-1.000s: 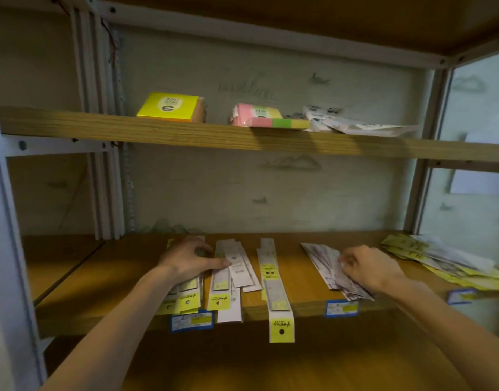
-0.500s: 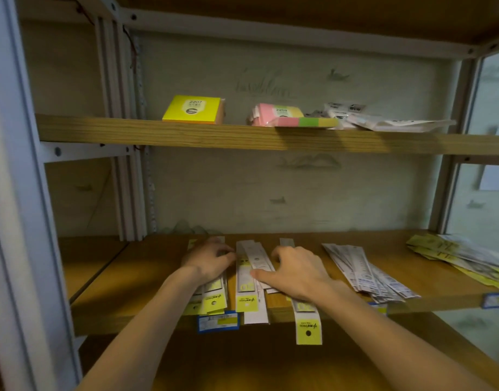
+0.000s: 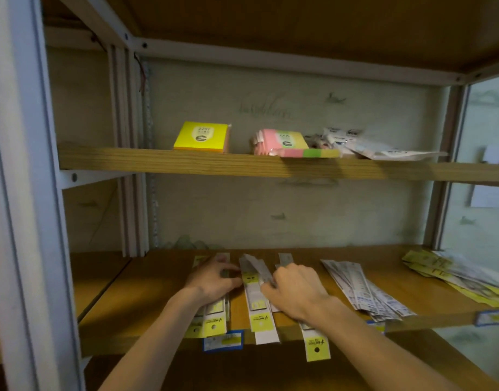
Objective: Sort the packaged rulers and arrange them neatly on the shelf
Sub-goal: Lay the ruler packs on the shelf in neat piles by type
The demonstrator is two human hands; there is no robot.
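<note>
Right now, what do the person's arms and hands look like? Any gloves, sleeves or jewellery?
Both forearms come in from the bottom edge and are bare as far as the picture shows: no sleeves. The left hand and right hand wear no gloves. No watch or bracelet shows at either wrist, and no rings on the fingers that can be seen, though the picture is dim and somewhat blurred.

The left hand is resting on the left stack of packaged rulers on the wooden shelf, its fingers curled over the packs. The right hand is lying across the middle packs, and its fingers are touching them. A grey pile is lying to the right. Yellow sticky notes are sitting on the upper shelf.
</note>
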